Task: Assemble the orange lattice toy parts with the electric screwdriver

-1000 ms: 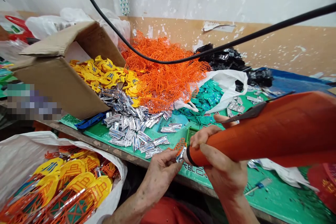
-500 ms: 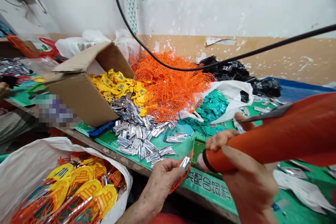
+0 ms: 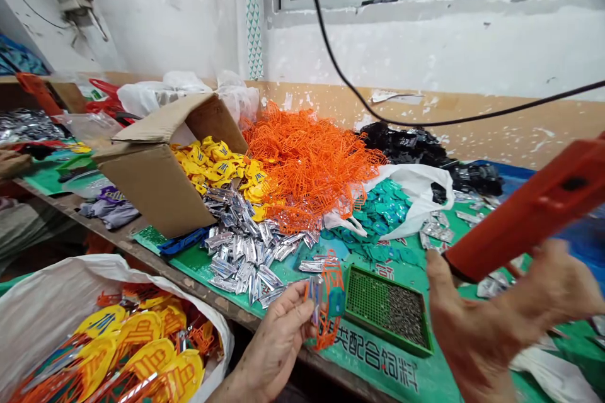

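My left hand [image 3: 281,334] pinches a small orange plastic frame [image 3: 331,302] with teal and silver pieces on it, above the table's front edge. At the right, my right hand [image 3: 505,321] is smeared by motion, its thumb spread away from its fingers. Close behind it slants an orange-red electric screwdriver [image 3: 529,208], its nose hidden by the thumb; whether they touch is unclear. Between the hands stands a green mesh tray [image 3: 362,296] with small dark screws [image 3: 404,312]. Silver pieces [image 3: 243,264] lie beyond my left hand.
A tipped cardboard box [image 3: 146,189] spills yellow parts [image 3: 212,164]. Behind are a heap of orange frames [image 3: 307,164] and a white bag [image 3: 420,189] of teal pieces [image 3: 387,201]. A white sack [image 3: 57,283] at lower left holds assembled pieces. A black cable [image 3: 331,56] hangs overhead.
The screwdriver has moved up and right, away from the orange frame, and my right hand has loosened around it. My left hand has turned the frame, showing its teal piece. The screw tray is uncovered.
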A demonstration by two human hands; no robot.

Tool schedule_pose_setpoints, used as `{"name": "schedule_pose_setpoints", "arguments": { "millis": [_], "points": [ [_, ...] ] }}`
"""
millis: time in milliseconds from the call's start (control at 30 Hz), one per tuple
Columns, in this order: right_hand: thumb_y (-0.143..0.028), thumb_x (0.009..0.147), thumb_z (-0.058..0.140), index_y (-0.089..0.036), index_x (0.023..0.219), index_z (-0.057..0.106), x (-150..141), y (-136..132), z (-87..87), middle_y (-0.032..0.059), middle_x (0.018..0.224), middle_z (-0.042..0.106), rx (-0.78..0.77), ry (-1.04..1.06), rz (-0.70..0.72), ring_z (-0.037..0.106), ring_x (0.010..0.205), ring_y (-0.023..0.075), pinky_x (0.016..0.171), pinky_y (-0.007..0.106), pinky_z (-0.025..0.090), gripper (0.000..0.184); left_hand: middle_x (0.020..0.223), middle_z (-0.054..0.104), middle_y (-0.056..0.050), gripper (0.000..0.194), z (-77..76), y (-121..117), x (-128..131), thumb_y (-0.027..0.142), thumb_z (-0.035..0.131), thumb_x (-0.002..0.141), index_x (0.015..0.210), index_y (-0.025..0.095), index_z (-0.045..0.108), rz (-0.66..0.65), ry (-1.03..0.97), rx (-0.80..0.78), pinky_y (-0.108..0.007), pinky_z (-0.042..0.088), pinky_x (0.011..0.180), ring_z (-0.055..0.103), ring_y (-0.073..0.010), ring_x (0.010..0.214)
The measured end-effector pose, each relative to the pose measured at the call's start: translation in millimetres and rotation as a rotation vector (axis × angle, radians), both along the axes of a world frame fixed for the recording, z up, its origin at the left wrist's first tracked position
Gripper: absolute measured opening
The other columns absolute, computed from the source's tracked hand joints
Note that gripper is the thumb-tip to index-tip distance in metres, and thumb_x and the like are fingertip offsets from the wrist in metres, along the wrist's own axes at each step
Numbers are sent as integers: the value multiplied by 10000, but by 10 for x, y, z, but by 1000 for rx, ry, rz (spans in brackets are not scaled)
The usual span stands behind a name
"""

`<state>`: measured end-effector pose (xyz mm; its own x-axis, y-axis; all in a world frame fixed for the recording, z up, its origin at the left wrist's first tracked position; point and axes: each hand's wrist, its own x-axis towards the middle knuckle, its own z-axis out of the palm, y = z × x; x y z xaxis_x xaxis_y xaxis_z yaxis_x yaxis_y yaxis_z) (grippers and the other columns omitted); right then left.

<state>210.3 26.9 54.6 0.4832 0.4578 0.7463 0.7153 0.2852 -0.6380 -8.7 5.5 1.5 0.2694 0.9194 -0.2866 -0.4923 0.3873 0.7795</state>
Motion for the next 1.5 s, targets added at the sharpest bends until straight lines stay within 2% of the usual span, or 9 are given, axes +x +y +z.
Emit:
{"name": "schedule_pose_setpoints", "arguments": {
  "millis": [100, 167, 233, 400, 700, 867, 1033, 1233, 1500],
  "points": [
    [-197, 766, 706, -263, 1330, 484, -147, 251, -165, 148, 1334, 452, 9, -575, 38, 416, 1228, 385, 1023, 607, 314, 611, 958, 665, -26, 294, -24, 31, -50, 293, 704, 797, 1075, 203, 668, 48, -30, -74, -183, 416, 592, 555, -101, 760],
    [-202, 889, 552, -200, 1190, 579, -259, 543, -262, 134, 1181, 567, -382, -775, 251, 510, 1124, 303, 982, 525, 405, 303, 971, 671, -24, 277, -41, 38, -78, 252, 681, 801, 1073, 205, 659, 83, -53, -108, -187, 430, 566, 570, -108, 758],
    [-199, 925, 509, -180, 1043, 651, -386, 859, -340, 100, 1059, 638, -573, -862, 360, 579, 1032, 231, 918, 402, 480, 185, 957, 683, -23, 217, -61, 37, -95, 221, 656, 811, 1026, 196, 661, 120, -95, -142, -205, 462, 588, 591, -121, 774],
    [-298, 929, 563, -144, 1041, 631, -733, 1384, -520, 60, 1023, 657, -887, -967, 379, 643, 891, 166, 785, 353, 549, 202, 929, 716, -48, 133, -96, 57, -136, 271, 642, 848, 930, 172, 675, 213, -198, -228, -244, 499, 638, 637, -151, 791],
    [-324, 920, 577, -145, 1176, 584, -906, 1563, -719, 98, 1184, 609, -1069, -947, 346, 627, 1004, 205, 848, 406, 542, 313, 935, 750, -74, 215, -91, 120, -207, 326, 621, 870, 992, 165, 696, 279, -314, -303, -328, 545, 655, 696, -227, 809],
    [-327, 920, 577, -146, 1185, 580, -891, 1595, -751, 98, 1193, 607, -1063, -769, 373, 621, 1023, 213, 867, 424, 534, 321, 846, 758, -62, 94, -89, 121, -179, 210, 627, 856, 838, 148, 694, 283, -353, -342, -297, 540, 595, 692, -189, 713],
    [-329, 923, 571, -149, 1144, 594, -749, 1499, -653, 85, 1161, 617, -1004, -371, 429, 624, 996, 200, 846, 406, 537, 286, 739, 743, -74, 146, 6, 159, -185, 129, 540, 853, 810, 125, 680, 323, -347, -434, -288, 504, 514, 673, -196, 622],
    [-323, 853, 541, -146, 873, 608, -512, 958, -444, -39, 619, 552, -1004, 321, 668, 556, 535, 104, 500, 239, 482, 190, 678, 706, -58, 172, 57, 175, -134, 144, 525, 838, 726, 138, 655, 340, -427, -420, -245, 395, 427, 635, -193, 556],
    [-340, 545, 705, -164, 781, 632, -619, 342, -322, -23, 630, 578, -938, 913, 856, 539, 539, 104, 482, 237, 487, 303, 563, 629, -35, 285, 90, 156, -8, 160, 443, 879, 657, 143, 620, 303, -504, -392, -246, 358, 429, 549, -152, 468]
  ]
}}
